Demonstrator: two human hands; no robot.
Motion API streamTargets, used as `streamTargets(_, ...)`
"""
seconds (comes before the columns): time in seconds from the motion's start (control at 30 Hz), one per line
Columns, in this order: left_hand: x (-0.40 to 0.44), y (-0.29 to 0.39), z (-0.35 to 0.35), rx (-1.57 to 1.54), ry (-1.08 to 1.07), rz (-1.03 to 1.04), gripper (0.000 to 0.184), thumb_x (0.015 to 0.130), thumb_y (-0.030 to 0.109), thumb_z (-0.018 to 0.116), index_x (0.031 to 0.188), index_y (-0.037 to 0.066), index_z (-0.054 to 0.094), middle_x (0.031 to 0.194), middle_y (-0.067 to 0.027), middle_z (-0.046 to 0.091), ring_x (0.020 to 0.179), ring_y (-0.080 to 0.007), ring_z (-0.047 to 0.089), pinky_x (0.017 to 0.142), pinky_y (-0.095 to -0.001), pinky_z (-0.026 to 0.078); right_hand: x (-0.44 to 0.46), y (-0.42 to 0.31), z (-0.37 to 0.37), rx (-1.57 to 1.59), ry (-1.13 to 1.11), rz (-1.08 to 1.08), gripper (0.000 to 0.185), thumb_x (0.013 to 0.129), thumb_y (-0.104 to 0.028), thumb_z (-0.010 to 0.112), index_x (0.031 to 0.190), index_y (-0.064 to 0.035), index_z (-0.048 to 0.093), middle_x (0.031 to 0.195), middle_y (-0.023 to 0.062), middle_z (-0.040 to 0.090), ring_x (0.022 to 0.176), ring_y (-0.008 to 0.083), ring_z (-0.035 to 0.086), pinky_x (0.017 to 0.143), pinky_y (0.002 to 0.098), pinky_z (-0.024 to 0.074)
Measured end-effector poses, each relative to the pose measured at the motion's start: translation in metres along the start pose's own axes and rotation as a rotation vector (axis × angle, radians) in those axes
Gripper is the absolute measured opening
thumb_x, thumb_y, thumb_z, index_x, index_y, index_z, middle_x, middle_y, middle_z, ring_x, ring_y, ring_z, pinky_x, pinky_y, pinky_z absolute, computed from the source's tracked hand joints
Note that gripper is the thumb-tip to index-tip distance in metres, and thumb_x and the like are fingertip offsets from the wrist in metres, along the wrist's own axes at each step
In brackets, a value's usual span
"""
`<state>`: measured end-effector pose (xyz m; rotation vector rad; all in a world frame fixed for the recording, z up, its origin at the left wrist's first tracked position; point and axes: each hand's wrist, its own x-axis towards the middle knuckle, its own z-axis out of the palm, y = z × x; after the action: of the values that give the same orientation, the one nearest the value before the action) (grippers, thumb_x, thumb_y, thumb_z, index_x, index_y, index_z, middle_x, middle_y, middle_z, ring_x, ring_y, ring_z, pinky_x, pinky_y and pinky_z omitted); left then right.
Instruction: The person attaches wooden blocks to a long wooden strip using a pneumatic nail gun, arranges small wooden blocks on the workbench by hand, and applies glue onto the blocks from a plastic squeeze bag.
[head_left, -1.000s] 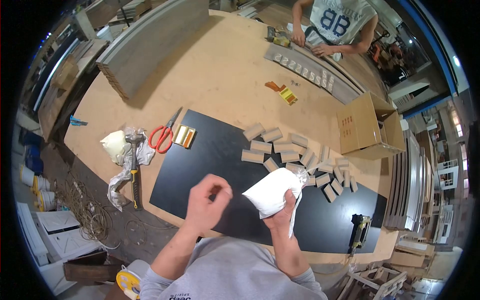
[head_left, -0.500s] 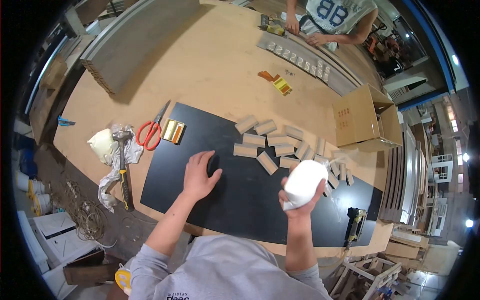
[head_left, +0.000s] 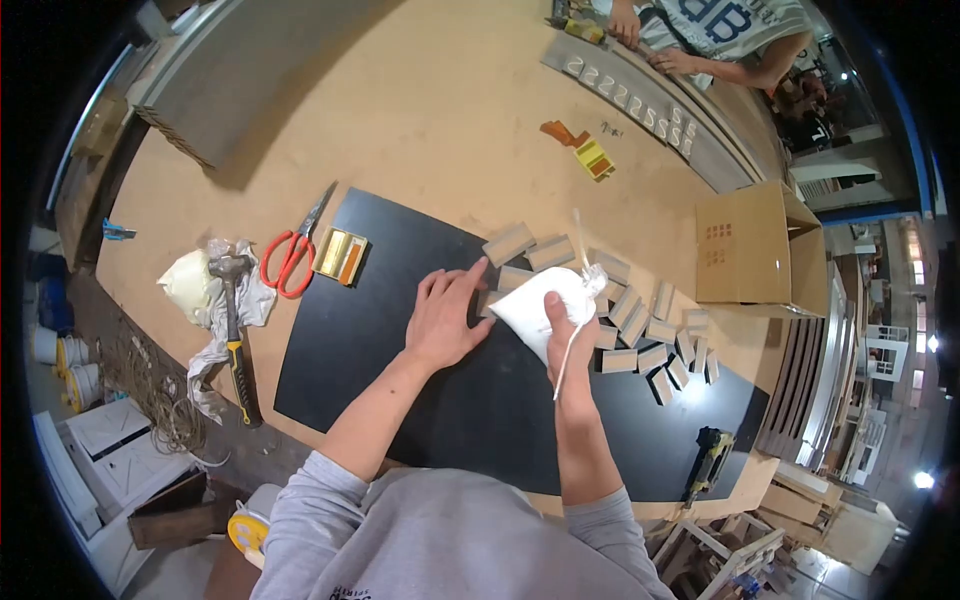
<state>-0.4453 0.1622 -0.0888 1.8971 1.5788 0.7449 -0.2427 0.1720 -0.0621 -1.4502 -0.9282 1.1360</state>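
Observation:
My right hand (head_left: 572, 345) is closed around a white plastic bag (head_left: 545, 305) with a soft white filling, its thumb pressed on top. The bag tapers to a point at the lower left, and its gathered, tied end is at the upper right. My left hand (head_left: 445, 318) is palm down over the black board (head_left: 370, 350), thumb and index finger apart. A small grey-and-tan block (head_left: 487, 300) lies between these two fingertips, partly hidden; whether they touch it I cannot tell. Several similar blocks (head_left: 510, 243) are scattered around and behind the bag.
Left on the table are red-handled scissors (head_left: 290, 262), a small yellow box (head_left: 341, 256), a hammer (head_left: 233, 330) and a pale bag (head_left: 190, 285). A nail gun (head_left: 710, 462) lies at right, near a cardboard box (head_left: 745, 248). Another person's hands (head_left: 675, 62) work at the far side.
My right hand has brought the white bag leftward and tilted it, point toward the lower left. My left hand has moved right, up to the nearest block. The view has shifted slightly.

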Motion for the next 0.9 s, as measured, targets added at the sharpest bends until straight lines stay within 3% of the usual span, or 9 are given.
streamTargets(0.33,0.001,-0.001,0.000,-0.016,0.025,0.017,0.097,0.078,0.020,0.089,0.162,0.009,0.041,0.129,-0.0036,0.069,0.134,-0.0274,0.054,0.125,-0.0489,0.032,0.002,0.005,0.009,-0.056,0.048,-0.033,0.043,0.093,-0.015,0.087,0.124,0.0066,0.067,0.112,0.0105,0.074,0.101,0.0171,0.068,0.089,0.0315,0.0550)
streamTargets(0.53,0.001,0.002,-0.001,-0.008,0.055,0.029,0.090,0.078,0.018,0.087,0.158,0.007,0.046,0.124,-0.0019,0.069,0.129,-0.0241,0.057,0.122,-0.0494,0.035,0.004,0.007,-0.003,-0.070,0.100,-0.009,0.042,0.093,-0.015,0.087,0.123,0.0066,0.067,0.113,0.0106,0.074,0.100,0.0177,0.069,0.090,0.0320,0.0553)
streamTargets(0.7,0.001,-0.002,0.002,-0.023,0.042,0.042,0.096,0.077,0.018,0.089,0.161,0.010,0.042,0.128,-0.0044,0.070,0.132,-0.0278,0.056,0.123,-0.0510,0.034,0.004,0.003,-0.022,-0.025,0.128,-0.018,0.045,0.093,-0.006,0.085,0.130,0.0059,0.064,0.116,0.0105,0.072,0.105,0.0177,0.067,0.096,0.0319,0.0535)
streamTargets(0.9,0.001,-0.004,0.003,-0.019,0.051,0.054,0.096,0.077,0.017,0.089,0.161,0.010,0.042,0.126,-0.0054,0.070,0.131,-0.0283,0.057,0.123,-0.0515,0.034,0.013,0.009,-0.034,-0.054,0.157,-0.024,0.044,0.093,-0.006,0.085,0.129,0.0050,0.065,0.116,0.0102,0.073,0.104,0.0178,0.067,0.095,0.0321,0.0543)
